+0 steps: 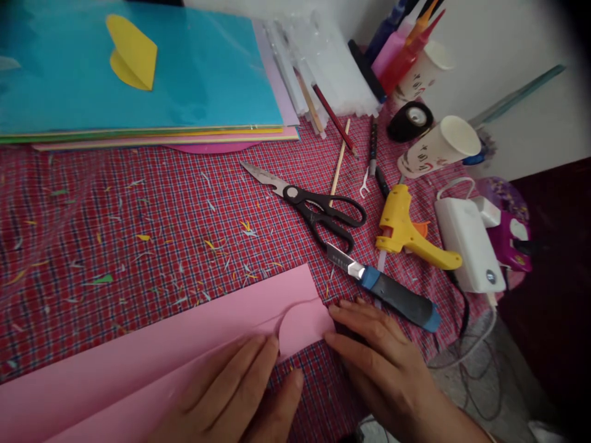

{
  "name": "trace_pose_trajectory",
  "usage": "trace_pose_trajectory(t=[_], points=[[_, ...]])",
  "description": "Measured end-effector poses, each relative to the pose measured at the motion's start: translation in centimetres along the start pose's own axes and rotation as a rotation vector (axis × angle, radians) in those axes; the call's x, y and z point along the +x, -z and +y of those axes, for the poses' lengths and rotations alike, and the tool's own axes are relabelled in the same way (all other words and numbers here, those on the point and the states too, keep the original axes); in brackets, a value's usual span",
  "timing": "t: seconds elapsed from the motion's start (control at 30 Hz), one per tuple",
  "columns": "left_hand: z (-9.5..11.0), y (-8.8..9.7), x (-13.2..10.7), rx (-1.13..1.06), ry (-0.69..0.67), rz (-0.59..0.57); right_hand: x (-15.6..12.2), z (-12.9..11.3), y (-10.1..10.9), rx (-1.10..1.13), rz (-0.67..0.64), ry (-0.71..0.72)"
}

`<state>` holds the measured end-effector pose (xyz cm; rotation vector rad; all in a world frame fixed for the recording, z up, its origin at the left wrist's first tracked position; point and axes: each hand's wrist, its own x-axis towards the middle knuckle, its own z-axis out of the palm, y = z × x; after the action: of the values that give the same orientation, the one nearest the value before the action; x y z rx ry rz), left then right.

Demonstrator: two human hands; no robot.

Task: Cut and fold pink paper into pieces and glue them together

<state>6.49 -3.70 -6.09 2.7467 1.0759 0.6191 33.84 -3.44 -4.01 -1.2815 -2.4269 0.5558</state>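
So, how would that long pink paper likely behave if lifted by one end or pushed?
The pink paper is probably light, since its edges look thin. Lifted by one end, it would likely sag, given its length. Pushed, it might slide over the checked cloth it lies on, unless the left hand holds it.

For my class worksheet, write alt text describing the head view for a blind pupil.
A left hand lies on pink paper on a red checked cloth, the right hand at the paper's right end. Beyond are black-handled scissors, a utility knife, blade out, a yellow glue gun and coloured sheets topped by a yellow cutout.
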Motion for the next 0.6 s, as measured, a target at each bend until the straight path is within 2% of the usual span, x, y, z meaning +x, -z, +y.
trace_pose_trajectory(t=[0.2, 0.33, 0.4, 0.53, 0.6], points=[[-0.3, 0.7, 1.5, -0.133, -0.014, 0.009, 0.3, -0.1, 0.0, 0.008, 0.006, 0.008], [-0.6, 2.1, 2.4, -0.148, -0.022, -0.110, 0.4, -0.3, -0.1, -0.002, 0.033, 0.006], [-1.0, 2.8, 2.3, -0.118, 0.072, -0.099, 0.4, -0.3, -0.2, 0.004, 0.047, 0.001], [-2.5, 4.2, 2.1, -0.046, 0.355, 0.031, 0.5, -0.3, -0.4, 0.006, 0.080, -0.009], [-3.0, 4.8, 1.9, -0.017, 0.385, 0.063, 0.5, -0.2, -0.5, 0.011, 0.092, -0.008]])
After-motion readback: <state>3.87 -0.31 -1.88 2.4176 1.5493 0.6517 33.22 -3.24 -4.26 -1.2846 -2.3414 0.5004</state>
